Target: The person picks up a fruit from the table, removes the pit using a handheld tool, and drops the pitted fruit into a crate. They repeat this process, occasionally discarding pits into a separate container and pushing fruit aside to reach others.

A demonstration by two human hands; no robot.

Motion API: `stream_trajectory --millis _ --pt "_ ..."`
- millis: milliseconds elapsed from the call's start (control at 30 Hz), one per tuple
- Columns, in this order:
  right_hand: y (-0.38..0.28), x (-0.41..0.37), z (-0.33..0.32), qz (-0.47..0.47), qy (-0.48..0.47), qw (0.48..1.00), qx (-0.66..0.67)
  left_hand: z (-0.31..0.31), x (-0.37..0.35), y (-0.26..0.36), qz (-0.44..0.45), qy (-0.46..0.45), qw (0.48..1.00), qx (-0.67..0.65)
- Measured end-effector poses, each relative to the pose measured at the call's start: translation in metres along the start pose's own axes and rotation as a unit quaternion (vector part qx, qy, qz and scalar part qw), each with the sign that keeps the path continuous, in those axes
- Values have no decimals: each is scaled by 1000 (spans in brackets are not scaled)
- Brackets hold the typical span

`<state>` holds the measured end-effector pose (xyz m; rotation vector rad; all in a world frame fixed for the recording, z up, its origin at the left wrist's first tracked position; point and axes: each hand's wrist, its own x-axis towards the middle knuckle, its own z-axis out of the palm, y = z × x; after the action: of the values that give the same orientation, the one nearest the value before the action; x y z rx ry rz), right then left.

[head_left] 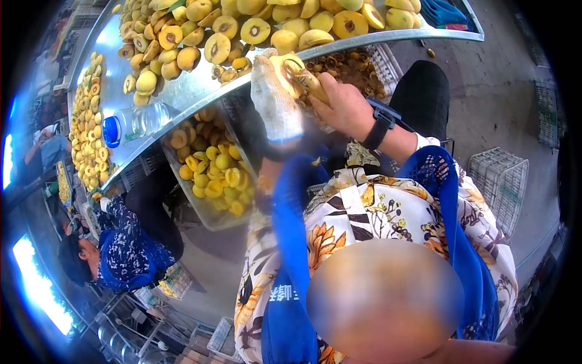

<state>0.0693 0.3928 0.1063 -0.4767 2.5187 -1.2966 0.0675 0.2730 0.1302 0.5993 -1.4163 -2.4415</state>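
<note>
My left hand [276,103], in a white knit glove, is closed around a yellow peach half [285,71] near the table's front edge. My bare right hand [347,108], with a dark watch on its wrist, grips a pitting tool by its light tan handle [315,88]. The tool's curved metal end [295,65] is against the cut face of the peach half. Finer detail at the contact is partly hidden by the fingers. Just beyond both hands, halved peaches [254,30] are heaped on the metal table [176,91].
A crate [383,67] of pit scraps stands under the table edge, beyond my right hand. Below left is a tub [209,219] of peach halves. A blue-capped water bottle [138,123] lies on the table. Another person [127,255] works at left. White crates [497,182] stand at right.
</note>
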Motion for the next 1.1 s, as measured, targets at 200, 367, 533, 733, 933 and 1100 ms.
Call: stream_trajectory --millis 200,367,533,733,933,1100 --pt "-5 -5 4 44 -20 999 6 -1 -3 -2 -3 -23 1000 10" --pt "-2 -11 5 7 -41 999 -12 -19 15 -21 -30 -22 999 31" --pt "8 -13 1 -17 -94 995 0 -53 41 -9 -167 -181 965 86" --pt "9 -12 10 -12 -51 998 16 -40 45 -12 -171 -157 971 56" --pt "0 -11 8 22 -18 999 25 -5 7 -16 8 -16 997 76" --pt "-2 -13 5 40 -35 998 19 -3 1 -25 66 6 991 115"
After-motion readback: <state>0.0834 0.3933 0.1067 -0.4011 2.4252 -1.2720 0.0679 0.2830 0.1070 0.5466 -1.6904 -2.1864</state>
